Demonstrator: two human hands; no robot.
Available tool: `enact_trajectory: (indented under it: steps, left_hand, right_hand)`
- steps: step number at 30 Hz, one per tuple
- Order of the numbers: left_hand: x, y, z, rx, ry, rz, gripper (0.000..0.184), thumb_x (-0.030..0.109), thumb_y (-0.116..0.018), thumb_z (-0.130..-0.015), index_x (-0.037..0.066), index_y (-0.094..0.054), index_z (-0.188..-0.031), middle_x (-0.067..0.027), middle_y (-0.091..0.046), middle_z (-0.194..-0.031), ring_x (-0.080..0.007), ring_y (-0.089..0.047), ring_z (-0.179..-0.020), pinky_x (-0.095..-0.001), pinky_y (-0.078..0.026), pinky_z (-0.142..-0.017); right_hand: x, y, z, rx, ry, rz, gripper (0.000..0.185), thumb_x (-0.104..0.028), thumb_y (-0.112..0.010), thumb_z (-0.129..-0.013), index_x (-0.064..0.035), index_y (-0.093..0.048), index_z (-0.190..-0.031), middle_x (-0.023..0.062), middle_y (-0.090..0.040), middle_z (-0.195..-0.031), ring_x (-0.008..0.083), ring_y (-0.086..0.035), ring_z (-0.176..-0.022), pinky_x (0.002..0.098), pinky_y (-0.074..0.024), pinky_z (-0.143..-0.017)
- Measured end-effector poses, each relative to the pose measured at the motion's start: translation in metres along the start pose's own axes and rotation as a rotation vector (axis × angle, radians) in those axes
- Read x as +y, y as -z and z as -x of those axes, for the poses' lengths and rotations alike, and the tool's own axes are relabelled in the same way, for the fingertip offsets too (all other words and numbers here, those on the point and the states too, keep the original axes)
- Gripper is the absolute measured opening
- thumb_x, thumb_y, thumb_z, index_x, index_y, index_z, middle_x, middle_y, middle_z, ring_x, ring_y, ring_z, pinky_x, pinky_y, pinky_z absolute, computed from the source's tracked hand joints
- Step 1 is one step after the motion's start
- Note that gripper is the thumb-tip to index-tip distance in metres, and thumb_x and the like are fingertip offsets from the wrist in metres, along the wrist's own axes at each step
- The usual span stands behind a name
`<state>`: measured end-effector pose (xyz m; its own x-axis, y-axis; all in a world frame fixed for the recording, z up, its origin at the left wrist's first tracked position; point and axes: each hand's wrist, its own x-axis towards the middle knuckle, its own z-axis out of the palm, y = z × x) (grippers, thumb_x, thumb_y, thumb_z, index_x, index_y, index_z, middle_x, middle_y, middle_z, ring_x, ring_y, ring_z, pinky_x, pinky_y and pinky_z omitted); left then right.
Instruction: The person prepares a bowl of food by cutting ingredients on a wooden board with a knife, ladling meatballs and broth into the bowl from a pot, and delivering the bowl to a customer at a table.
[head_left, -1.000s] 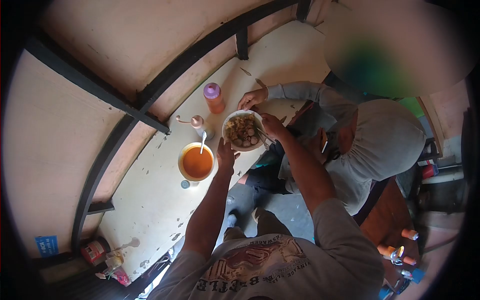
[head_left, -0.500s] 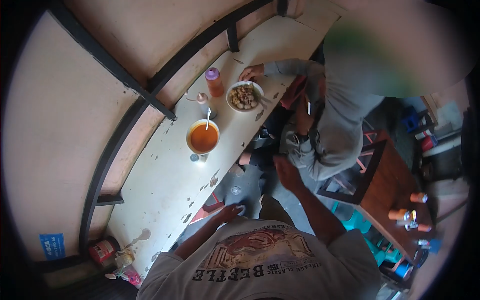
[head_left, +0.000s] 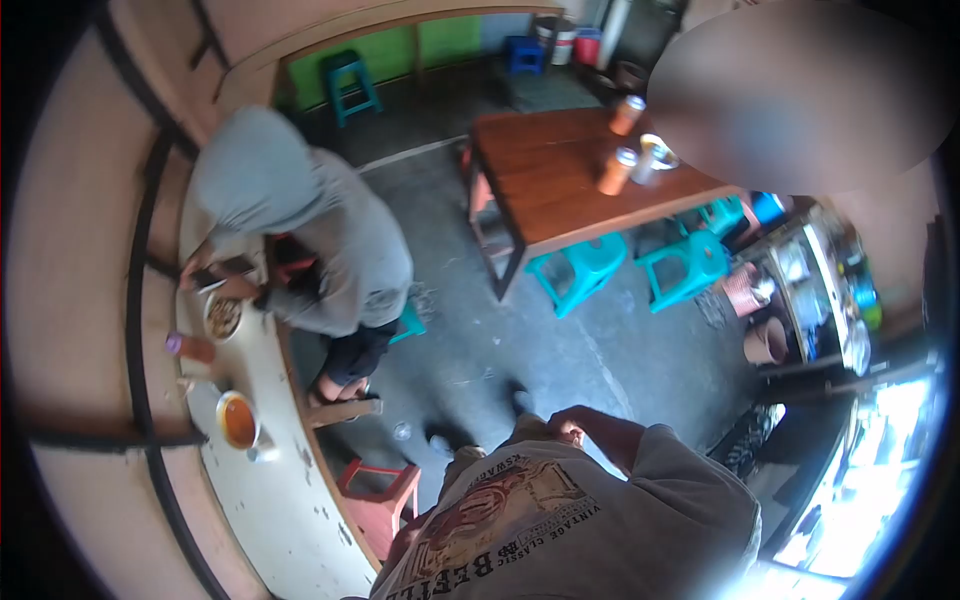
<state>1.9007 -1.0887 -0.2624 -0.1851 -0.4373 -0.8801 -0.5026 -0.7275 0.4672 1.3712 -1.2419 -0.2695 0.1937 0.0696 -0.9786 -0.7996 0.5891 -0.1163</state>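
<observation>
My right hand [head_left: 568,430] is beside the front of my shirt, its fingers curled inward; whether they hold anything is hidden. Low at the left edge of my shirt, a bit of my left hand or wrist [head_left: 402,540] shows, with its fingers hidden. On the long white table [head_left: 290,500] stand a bowl of orange-red soup [head_left: 239,420], a bowl of food with meatballs [head_left: 223,318] and a sauce bottle with a purple cap [head_left: 190,347]. Neither of my hands touches them.
A person in a grey hood [head_left: 350,240] sits at the white table, holding a phone [head_left: 235,267]. A red stool [head_left: 380,490] is left of me. Ahead are a brown table [head_left: 560,180] with orange containers, teal stools [head_left: 585,270] and a shelf [head_left: 815,290] at the right.
Both my hands have left the bowl of meatballs, which now stands on the table, and drawn back to my body. The view has swung right, showing the room and brown table.
</observation>
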Motion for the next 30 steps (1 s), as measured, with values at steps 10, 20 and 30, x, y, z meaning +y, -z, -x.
enact_trajectory:
  steps: [10,20,30]
  left_hand:
    - [0.192,-0.092,-0.093,0.003,-0.195,0.38,0.012,0.019,-0.056,-0.093,0.009,-0.06,-0.097,-0.0077,-0.066,-0.095,-0.0234,-0.067,-0.093,-0.0414,-0.048,-0.077]
    - [0.368,-0.241,-0.204,0.227,-0.779,-1.175,0.016,0.022,-0.067,-0.082,0.008,-0.066,-0.074,-0.0102,-0.065,-0.07,-0.0265,-0.068,-0.068,-0.04,-0.053,-0.057]
    - [0.625,-0.298,-0.324,-0.347,-0.515,-0.853,0.028,0.029,-0.062,-0.089,0.007,-0.063,-0.072,-0.0084,-0.062,-0.069,-0.0204,-0.063,-0.065,-0.0362,-0.049,-0.058]
  right_hand:
    - [0.227,0.146,0.091,0.725,0.407,-0.717,0.029,-0.026,-0.057,-0.095,-0.0098,-0.062,-0.119,0.0078,-0.067,-0.103,0.0185,-0.069,-0.082,0.0353,-0.0581,-0.064]
    - [0.391,0.189,0.095,0.726,0.229,-0.982,0.025,-0.03,-0.052,-0.094,-0.0088,-0.065,-0.1,0.0115,-0.066,-0.08,0.0231,-0.065,-0.065,0.0382,-0.0557,-0.056]
    - [0.414,0.143,0.073,0.279,-0.034,-1.274,0.067,-0.068,-0.051,-0.088,-0.0205,-0.056,-0.134,0.0111,-0.064,-0.12,0.0285,-0.067,-0.103,0.0493,-0.0603,-0.073]
